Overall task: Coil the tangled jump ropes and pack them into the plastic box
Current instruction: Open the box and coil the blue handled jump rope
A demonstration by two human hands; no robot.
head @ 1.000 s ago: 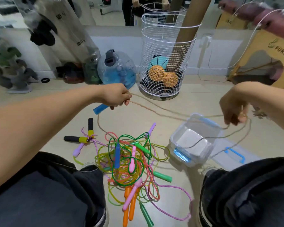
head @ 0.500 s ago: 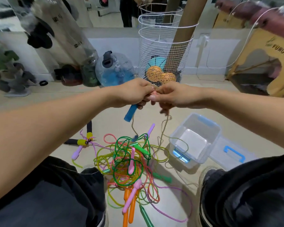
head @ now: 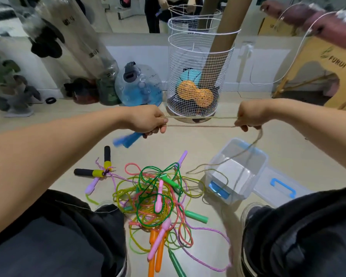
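Observation:
A beige jump rope is stretched in two strands between my hands above the floor. My left hand grips the rope and its blue handles, which stick out below the fist. My right hand pinches the other end of the strands; slack rope hangs from it down across the open clear plastic box. On the floor between my knees lies a tangled pile of jump ropes, green, yellow, pink and purple, with orange, pink and green handles.
The box lid with a blue handle lies right of the box. A rope with black and yellow handles lies left of the pile. A white wire basket with balls, a blue water jug and bags stand along the wall.
My hands met in the middle half a second ago and have now pulled apart again, stretching a fresh double span of the beige rope. The pile and box stay put.

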